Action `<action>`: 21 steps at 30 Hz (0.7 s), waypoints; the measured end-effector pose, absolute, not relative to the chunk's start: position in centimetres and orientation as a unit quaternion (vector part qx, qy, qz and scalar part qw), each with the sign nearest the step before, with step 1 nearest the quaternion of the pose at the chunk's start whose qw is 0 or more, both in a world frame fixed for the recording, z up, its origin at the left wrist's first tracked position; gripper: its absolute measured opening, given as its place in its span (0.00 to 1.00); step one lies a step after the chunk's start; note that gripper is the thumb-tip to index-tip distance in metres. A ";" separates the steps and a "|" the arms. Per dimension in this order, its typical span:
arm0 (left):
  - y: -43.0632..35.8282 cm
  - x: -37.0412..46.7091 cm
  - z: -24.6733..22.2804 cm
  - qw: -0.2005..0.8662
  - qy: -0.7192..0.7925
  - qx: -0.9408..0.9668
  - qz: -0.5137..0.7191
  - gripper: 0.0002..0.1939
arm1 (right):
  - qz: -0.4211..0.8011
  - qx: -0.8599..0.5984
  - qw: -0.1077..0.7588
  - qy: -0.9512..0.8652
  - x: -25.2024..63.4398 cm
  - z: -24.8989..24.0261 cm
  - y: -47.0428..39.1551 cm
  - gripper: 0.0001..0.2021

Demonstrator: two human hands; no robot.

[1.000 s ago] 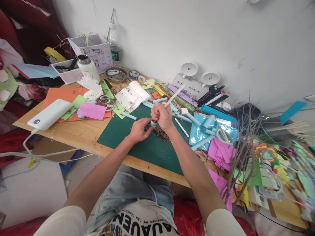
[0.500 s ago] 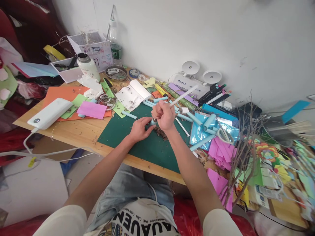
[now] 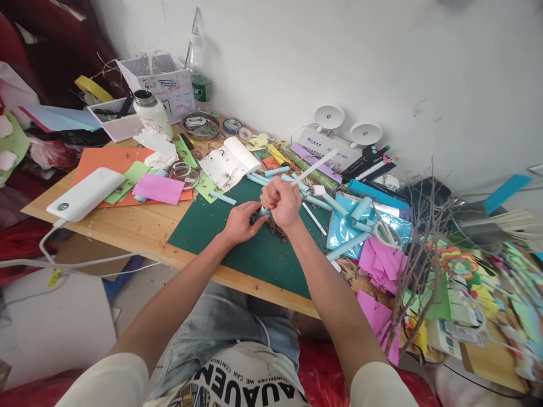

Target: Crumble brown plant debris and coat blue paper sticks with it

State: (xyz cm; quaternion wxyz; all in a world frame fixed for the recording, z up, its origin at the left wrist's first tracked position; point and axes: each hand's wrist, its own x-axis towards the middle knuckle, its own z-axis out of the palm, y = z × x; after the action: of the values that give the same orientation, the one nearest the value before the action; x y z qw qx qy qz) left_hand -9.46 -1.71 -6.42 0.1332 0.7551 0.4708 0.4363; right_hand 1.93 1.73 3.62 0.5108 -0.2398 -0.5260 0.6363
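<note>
My left hand [image 3: 243, 224] is closed around a short light-blue paper tube [image 3: 263, 211], low over the dark green mat [image 3: 258, 257]. Right against it, my right hand [image 3: 281, 201] makes a fist round a white stick [image 3: 316, 166], whose long end slants up and away to the right. The stick's lower end is hidden by the fist, so I cannot tell whether it sits inside the tube. Beneath the hands lies a heap of brown crumbly plant bits [image 3: 276, 230]. Several more blue paper tubes [image 3: 319, 202] lie just beyond my right hand.
A white power bank [image 3: 87, 193] with its cable rests at the table's left. Scissors [image 3: 387, 234], pink paper [image 3: 382, 263] and dry twigs [image 3: 424, 271] crowd the right side. Along the back stand an open white bottle [image 3: 153, 116], a paper roll [image 3: 241, 155] and a white router-like box [image 3: 328, 147].
Both hands keep their places and their holds. My right fist has turned or sunk very slightly against the blue tube.
</note>
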 end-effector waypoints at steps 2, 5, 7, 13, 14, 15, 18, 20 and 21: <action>-1.7 -9.5 -6.4 0.133 0.470 0.755 0.438 0.12 | 0.643 -0.236 0.502 -0.528 2.1 3.5 1.9 0.30; -1.8 -9.5 -6.4 0.131 0.467 0.754 0.444 0.12 | 0.645 -0.241 0.500 -0.525 2.6 3.5 2.2 0.29; -1.8 -9.4 -6.4 0.130 0.465 0.755 0.443 0.13 | 0.642 -0.248 0.503 -0.523 2.8 3.5 2.2 0.29; -1.7 -9.4 -6.4 0.133 0.471 0.755 0.437 0.13 | 0.627 -0.273 0.497 -0.535 2.7 3.7 2.0 0.30; -1.7 -9.4 -6.4 0.132 0.471 0.755 0.436 0.13 | 0.624 -0.277 0.493 -0.540 2.6 3.7 2.1 0.30; -1.8 -9.4 -6.3 0.132 0.470 0.755 0.438 0.13 | 0.621 -0.279 0.491 -0.543 2.6 3.7 2.1 0.30; -1.8 -9.4 -6.4 0.132 0.467 0.755 0.441 0.13 | 0.622 -0.264 0.491 -0.550 2.3 3.6 2.4 0.29; -1.8 -9.4 -6.4 0.133 0.468 0.755 0.440 0.14 | 0.629 -0.246 0.489 -0.553 2.2 3.5 2.6 0.29; -1.8 -9.4 -6.4 0.135 0.469 0.755 0.439 0.14 | 0.630 -0.239 0.491 -0.552 2.2 3.5 2.7 0.29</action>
State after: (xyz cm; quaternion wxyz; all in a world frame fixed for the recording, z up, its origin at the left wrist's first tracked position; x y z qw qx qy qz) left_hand -9.41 -1.76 -6.42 0.1347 0.7545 0.4687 0.4391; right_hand 2.16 2.73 3.53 0.4909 -0.2393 -0.5520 0.6301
